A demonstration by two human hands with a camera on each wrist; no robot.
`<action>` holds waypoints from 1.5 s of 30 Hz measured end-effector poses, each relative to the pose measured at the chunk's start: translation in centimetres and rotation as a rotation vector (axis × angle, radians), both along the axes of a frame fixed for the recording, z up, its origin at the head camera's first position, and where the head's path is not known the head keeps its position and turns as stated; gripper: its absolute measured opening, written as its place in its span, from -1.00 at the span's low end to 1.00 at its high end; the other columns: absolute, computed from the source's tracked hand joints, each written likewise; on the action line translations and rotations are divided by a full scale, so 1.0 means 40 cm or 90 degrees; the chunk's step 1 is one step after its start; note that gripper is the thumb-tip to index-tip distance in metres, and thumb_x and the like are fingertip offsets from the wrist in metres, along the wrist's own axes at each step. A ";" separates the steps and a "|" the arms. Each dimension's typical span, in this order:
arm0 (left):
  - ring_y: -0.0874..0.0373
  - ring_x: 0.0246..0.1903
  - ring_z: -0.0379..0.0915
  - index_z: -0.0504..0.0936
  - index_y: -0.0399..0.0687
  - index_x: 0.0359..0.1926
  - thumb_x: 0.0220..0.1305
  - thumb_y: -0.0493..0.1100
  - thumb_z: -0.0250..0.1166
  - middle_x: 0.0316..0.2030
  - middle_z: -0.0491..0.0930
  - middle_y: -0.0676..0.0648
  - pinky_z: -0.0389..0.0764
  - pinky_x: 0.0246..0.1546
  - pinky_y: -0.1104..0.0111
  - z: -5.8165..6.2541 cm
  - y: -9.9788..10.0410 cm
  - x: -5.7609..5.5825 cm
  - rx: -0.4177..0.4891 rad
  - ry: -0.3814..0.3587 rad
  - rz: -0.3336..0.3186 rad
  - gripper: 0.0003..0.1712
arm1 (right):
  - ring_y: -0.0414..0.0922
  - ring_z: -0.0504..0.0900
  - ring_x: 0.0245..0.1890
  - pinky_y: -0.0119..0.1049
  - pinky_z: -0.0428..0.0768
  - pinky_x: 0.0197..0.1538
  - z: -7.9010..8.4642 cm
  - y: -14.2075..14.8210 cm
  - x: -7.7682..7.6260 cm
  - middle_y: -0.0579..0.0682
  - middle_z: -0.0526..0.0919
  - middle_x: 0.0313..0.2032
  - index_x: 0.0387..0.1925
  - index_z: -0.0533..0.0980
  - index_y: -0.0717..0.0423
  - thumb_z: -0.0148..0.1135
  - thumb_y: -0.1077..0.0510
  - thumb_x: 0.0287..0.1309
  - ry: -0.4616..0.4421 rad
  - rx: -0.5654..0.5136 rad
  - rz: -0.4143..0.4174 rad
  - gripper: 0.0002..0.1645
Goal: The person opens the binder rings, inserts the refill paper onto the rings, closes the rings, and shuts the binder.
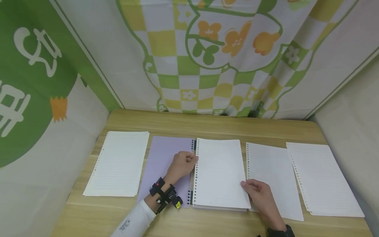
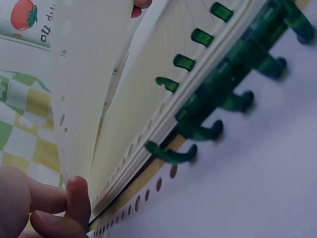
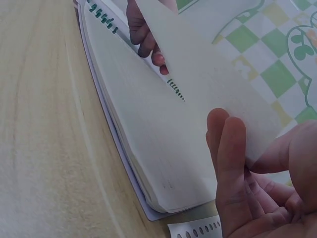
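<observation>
A ring-bound loose-leaf notebook lies spread on the table, its purple cover point(image 1: 170, 148) turned to the left. Above its pages point(image 3: 143, 124) a white punched sheet point(image 1: 220, 168) is raised in both hands. My left hand point(image 1: 182, 164) pinches the sheet's holed edge, beside the binding. At the sheet's right edge, my right hand point(image 1: 260, 194) holds it between thumb and fingers. Green binder rings point(image 2: 218, 84) stand parted in the left wrist view, with page holes lined along them. The wrist views show a gap between the raised sheet and the pages below.
To the left of the notebook lies a lined punched sheet stack point(image 1: 118, 164). On the right are a punched sheet point(image 1: 272, 177) and, partly over it, another paper stack point(image 1: 325, 181). A patterned curtain point(image 1: 216, 82) hangs behind the wooden table point(image 1: 219, 123).
</observation>
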State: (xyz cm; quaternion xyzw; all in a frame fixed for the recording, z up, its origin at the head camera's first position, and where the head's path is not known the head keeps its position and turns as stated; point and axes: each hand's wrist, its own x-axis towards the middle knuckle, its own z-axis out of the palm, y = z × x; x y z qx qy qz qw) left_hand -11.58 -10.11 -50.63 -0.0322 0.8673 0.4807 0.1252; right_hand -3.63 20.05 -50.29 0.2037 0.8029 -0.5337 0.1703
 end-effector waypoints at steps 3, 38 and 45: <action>0.17 -0.49 0.54 0.77 -0.15 -0.11 0.53 -0.02 0.30 -0.46 0.70 0.02 0.54 -0.49 0.36 -0.003 0.002 -0.002 -0.037 0.031 -0.008 -0.72 | -0.17 0.70 -0.27 -0.40 0.60 -0.22 -0.003 0.000 0.000 0.05 0.86 -0.25 0.12 0.61 0.37 0.33 0.01 0.47 0.001 -0.001 0.000 -0.51; -0.47 0.66 -0.31 0.10 0.02 0.71 0.63 0.26 -0.02 0.74 -0.16 -0.14 -0.01 0.55 -0.39 0.013 0.010 -0.005 -0.338 0.131 -0.295 -0.17 | -0.17 0.68 -0.27 -0.41 0.60 -0.25 -0.011 0.002 0.003 0.03 0.85 -0.27 0.10 0.61 0.36 0.32 0.02 0.48 -0.001 -0.012 -0.010 -0.54; -0.44 0.67 -0.37 0.02 0.05 0.73 0.64 0.27 -0.07 0.74 -0.22 -0.12 -0.08 0.58 -0.37 0.011 0.016 -0.002 -0.343 0.113 -0.288 -0.16 | -0.16 0.64 -0.29 -0.40 0.56 -0.27 -0.017 0.008 0.002 0.01 0.84 -0.31 0.13 0.60 0.37 0.30 0.03 0.50 0.011 -0.016 0.000 -0.53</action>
